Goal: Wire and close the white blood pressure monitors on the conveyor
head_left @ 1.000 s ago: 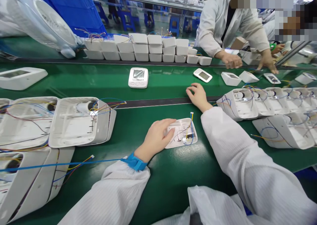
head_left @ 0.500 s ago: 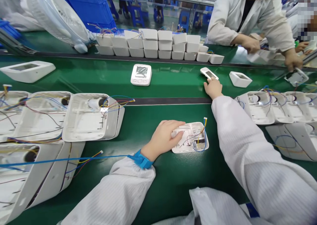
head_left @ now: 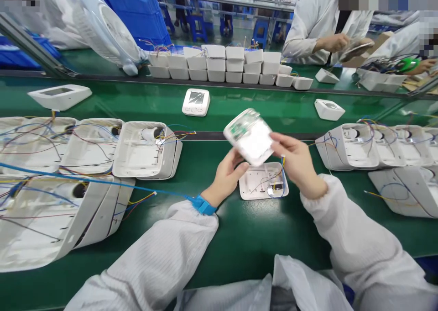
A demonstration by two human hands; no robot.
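A white device cover with a green circuit board inside is held tilted in the air, its inner side facing me. My left hand grips its lower left edge between thumb and fingers. On its right edge, my right hand pinches it with thumb and fingertips. Just below lies an open white housing on the green bench, with thin wires and a small connector rising at its right side. A blue wrist strap with a cord is around my left wrist.
Open wired housings are stacked at left, and more housings stand at right. A screened device lies on the green belt. Behind it are piled white housings, a fan and a co-worker's sleeve.
My right hand has brought the device cover from the belt toward me and turned it up. My left hand has left the housing and taken hold of the cover. The view has shifted slightly.
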